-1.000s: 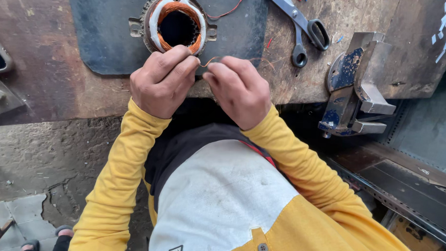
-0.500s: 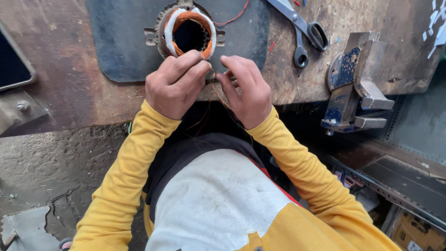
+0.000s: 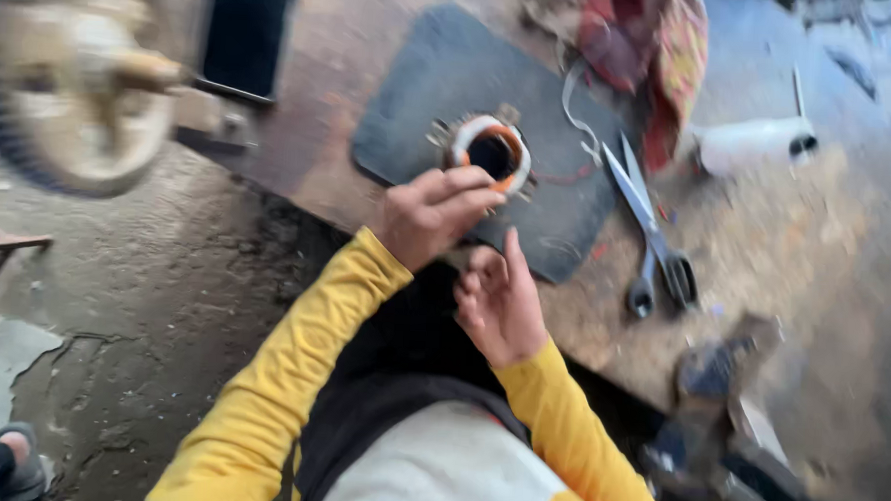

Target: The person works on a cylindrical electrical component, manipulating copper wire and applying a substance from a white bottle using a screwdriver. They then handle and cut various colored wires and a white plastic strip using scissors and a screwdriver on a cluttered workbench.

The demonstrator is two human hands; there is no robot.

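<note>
A round motor stator [image 3: 492, 152] with orange-copper winding lies on a dark rubber mat [image 3: 422, 89] on the worn workbench [image 3: 766, 254]. My left hand [image 3: 432, 215] sits just below the stator at the mat's near edge. Its fingers are curled together, and blur hides whether they pinch a thin wire. My right hand [image 3: 498, 303] is lower, beside the bench edge, palm up with fingers apart and nothing in it. Both arms wear yellow sleeves.
Scissors [image 3: 652, 229] lie right of the mat. A bench vise [image 3: 710, 392] stands at the near right edge. Farther back are a white tube [image 3: 751, 139] and red cloth [image 3: 645, 49]. A wheel-shaped part [image 3: 72, 84] and a dark flat screen [image 3: 245, 31] are at left.
The view swung and tilted, blurring everything. My hands, which worked close together below the stator, have separated: the right one dropped back and opened, while the left stays by the stator.
</note>
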